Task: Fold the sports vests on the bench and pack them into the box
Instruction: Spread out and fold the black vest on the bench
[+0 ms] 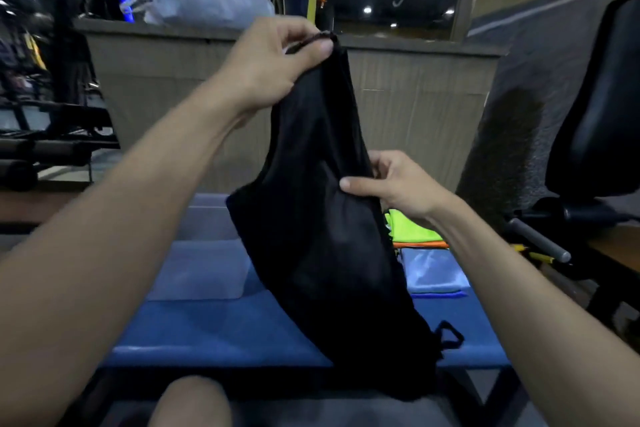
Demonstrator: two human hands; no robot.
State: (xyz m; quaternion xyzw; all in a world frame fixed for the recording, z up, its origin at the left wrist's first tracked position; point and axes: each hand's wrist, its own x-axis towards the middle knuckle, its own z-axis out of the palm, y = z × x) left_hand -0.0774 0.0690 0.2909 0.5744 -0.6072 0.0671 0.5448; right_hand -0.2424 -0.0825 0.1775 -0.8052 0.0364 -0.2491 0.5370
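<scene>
- head view: left hand [277,62] pinches the top edge of a black vest [322,218], held up over the blue bench [214,333]; right hand [398,184] pinches its side edge, lower and to the right.
- step, as i judge it: straightening the vest before folding; next it likely needs laying flat on the bench.
- a clear box [201,270] sits below the left hand; folded vests [415,236] lie under the right hand.
- the vest hides part of the box, and dark cloth blurs its shape.
</scene>
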